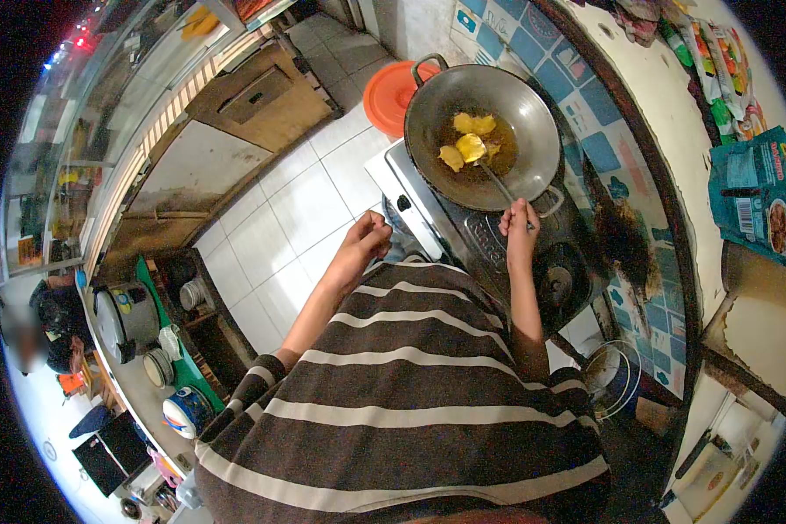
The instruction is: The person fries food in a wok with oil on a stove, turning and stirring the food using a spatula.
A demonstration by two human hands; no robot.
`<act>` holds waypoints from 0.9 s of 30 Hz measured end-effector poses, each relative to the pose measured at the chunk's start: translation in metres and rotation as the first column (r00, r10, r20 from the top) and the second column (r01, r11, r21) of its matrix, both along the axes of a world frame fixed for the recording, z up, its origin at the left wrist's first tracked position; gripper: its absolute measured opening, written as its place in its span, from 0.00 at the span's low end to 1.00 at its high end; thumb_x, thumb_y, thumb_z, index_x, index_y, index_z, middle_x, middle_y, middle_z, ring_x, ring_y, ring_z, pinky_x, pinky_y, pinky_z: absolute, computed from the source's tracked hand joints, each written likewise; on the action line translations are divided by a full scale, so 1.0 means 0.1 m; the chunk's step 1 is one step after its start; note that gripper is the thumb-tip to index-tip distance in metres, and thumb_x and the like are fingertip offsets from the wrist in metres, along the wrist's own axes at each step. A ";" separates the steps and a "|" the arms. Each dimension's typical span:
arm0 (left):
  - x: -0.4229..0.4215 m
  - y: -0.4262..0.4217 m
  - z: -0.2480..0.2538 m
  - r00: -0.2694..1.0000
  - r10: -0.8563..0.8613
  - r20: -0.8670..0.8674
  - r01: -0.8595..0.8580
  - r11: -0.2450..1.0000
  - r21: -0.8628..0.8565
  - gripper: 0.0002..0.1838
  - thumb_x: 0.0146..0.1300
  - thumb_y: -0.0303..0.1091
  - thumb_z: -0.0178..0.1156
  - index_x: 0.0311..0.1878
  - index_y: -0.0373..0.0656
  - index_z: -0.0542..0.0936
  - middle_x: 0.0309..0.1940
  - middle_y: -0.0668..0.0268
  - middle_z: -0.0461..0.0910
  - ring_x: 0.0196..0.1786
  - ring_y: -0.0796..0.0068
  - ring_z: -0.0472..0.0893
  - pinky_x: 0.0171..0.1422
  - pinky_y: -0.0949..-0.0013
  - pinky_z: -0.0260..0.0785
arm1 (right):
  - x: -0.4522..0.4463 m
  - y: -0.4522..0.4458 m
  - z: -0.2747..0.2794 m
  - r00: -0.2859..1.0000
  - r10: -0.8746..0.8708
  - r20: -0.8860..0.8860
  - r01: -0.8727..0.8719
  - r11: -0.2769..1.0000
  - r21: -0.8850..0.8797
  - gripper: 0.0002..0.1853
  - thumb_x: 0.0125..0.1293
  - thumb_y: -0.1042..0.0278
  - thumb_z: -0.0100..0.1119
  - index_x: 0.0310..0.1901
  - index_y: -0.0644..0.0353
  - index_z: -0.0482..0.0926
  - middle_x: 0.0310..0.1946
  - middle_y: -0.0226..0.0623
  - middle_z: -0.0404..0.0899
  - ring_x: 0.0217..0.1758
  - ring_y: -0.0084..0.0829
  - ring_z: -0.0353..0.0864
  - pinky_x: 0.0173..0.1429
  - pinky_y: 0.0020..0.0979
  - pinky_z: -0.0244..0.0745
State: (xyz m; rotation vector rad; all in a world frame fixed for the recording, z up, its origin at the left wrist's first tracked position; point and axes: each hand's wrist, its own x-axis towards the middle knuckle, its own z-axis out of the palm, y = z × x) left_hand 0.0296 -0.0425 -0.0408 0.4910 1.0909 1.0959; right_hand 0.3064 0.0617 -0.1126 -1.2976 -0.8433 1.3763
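Right hand [520,227] gripped the spatula [496,181], left hand [367,236] hung apart, curled with nothing visible in it, and frying looked under way, pieces [474,123] lying in oil [508,161] in the far-right pan [533,113], none seen removed.

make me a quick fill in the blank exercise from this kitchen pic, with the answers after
1. The right hand grips the utensil by its ____.
2. The yellow pieces lie ____ the wok, not outside it.
3. The dark shirt is patterned with pale ____.
4. The round object beside the wok is coloured ____.

Missing words: handle; inside; stripes; orange.
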 end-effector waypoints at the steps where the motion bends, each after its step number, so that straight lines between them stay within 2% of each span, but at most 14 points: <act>1: 0.00 0.00 0.01 1.000 0.001 0.004 -0.001 1.000 0.004 0.07 0.66 0.33 0.55 0.36 0.46 0.67 0.25 0.73 0.63 0.28 0.80 0.64 0.34 0.75 0.57 | 0.02 -0.01 0.04 1.000 0.009 -0.013 -0.009 1.000 -0.017 0.20 0.72 0.50 0.48 0.27 0.55 0.66 0.19 0.27 0.64 0.19 0.19 0.61 0.23 0.23 0.54; 5: -0.01 0.00 0.02 0.999 -0.013 -0.032 0.012 0.999 -0.033 0.08 0.67 0.32 0.54 0.34 0.48 0.65 0.25 0.74 0.62 0.28 0.81 0.63 0.33 0.76 0.55 | 0.14 -0.06 0.08 1.000 0.005 -0.009 -0.005 1.000 -0.028 0.20 0.72 0.51 0.48 0.27 0.56 0.65 0.21 0.27 0.63 0.21 0.19 0.60 0.24 0.23 0.54; 8: 0.01 0.01 0.07 0.999 0.023 -0.026 -0.024 0.999 -0.032 0.08 0.67 0.32 0.54 0.33 0.48 0.65 0.25 0.75 0.62 0.28 0.81 0.63 0.33 0.76 0.54 | 0.18 -0.07 0.11 0.998 -0.009 0.055 0.008 0.999 0.033 0.17 0.71 0.53 0.50 0.29 0.55 0.70 0.18 0.25 0.67 0.19 0.16 0.63 0.21 0.20 0.53; 9: 0.01 0.03 0.04 1.000 0.023 -0.019 -0.023 0.999 -0.023 0.08 0.67 0.32 0.54 0.33 0.48 0.65 0.25 0.75 0.62 0.28 0.82 0.63 0.33 0.76 0.54 | 0.19 -0.07 0.14 0.996 0.035 0.085 -0.036 0.999 0.011 0.19 0.73 0.52 0.47 0.27 0.56 0.66 0.21 0.27 0.64 0.21 0.18 0.60 0.24 0.23 0.54; 12: -0.01 0.04 0.00 1.000 0.024 -0.002 -0.024 1.000 -0.020 0.09 0.67 0.32 0.54 0.33 0.48 0.65 0.25 0.75 0.62 0.28 0.82 0.63 0.33 0.77 0.54 | 0.14 -0.03 0.08 0.996 -0.004 0.093 0.000 0.999 0.039 0.20 0.73 0.52 0.47 0.28 0.57 0.67 0.21 0.27 0.64 0.21 0.18 0.60 0.24 0.24 0.54; 13: 0.00 0.03 0.01 1.000 0.026 -0.009 -0.026 0.999 -0.028 0.09 0.66 0.32 0.54 0.33 0.48 0.65 0.25 0.75 0.62 0.28 0.83 0.63 0.33 0.77 0.54 | 0.16 -0.01 0.08 0.990 0.057 0.131 -0.059 0.998 0.018 0.20 0.73 0.51 0.47 0.28 0.58 0.68 0.21 0.27 0.64 0.21 0.19 0.61 0.24 0.24 0.54; 16: 0.01 0.03 0.04 0.999 0.045 -0.013 -0.045 0.999 -0.025 0.09 0.66 0.32 0.54 0.33 0.49 0.64 0.25 0.75 0.62 0.28 0.83 0.62 0.33 0.78 0.54 | 0.05 0.06 0.02 0.997 0.006 0.083 -0.004 1.000 -0.024 0.16 0.71 0.55 0.51 0.27 0.55 0.69 0.19 0.23 0.66 0.21 0.16 0.62 0.24 0.20 0.55; 20: 0.00 0.02 0.02 0.999 0.042 -0.019 -0.042 0.999 -0.022 0.08 0.66 0.32 0.54 0.33 0.49 0.65 0.25 0.76 0.63 0.28 0.83 0.63 0.33 0.78 0.55 | 0.01 0.12 0.02 1.000 -0.003 0.011 0.003 1.000 -0.001 0.19 0.72 0.53 0.49 0.24 0.54 0.66 0.16 0.25 0.64 0.18 0.17 0.60 0.22 0.21 0.53; 23: -0.07 -0.01 -0.01 1.000 0.029 -0.002 -0.029 0.999 -0.028 0.07 0.64 0.33 0.55 0.36 0.46 0.67 0.30 0.71 0.68 0.31 0.80 0.65 0.37 0.76 0.59 | 0.00 0.11 0.14 0.999 -0.007 0.034 0.007 1.000 0.000 0.19 0.72 0.54 0.49 0.23 0.54 0.65 0.16 0.25 0.64 0.17 0.17 0.60 0.20 0.23 0.51; 27: -0.10 -0.02 -0.07 1.000 0.027 -0.006 -0.027 0.999 -0.041 0.07 0.64 0.32 0.56 0.37 0.47 0.67 0.28 0.72 0.67 0.30 0.79 0.66 0.36 0.75 0.60 | 0.04 -0.01 0.31 0.982 0.107 0.154 -0.119 0.990 0.070 0.19 0.74 0.55 0.46 0.27 0.58 0.66 0.22 0.28 0.64 0.22 0.19 0.58 0.26 0.24 0.53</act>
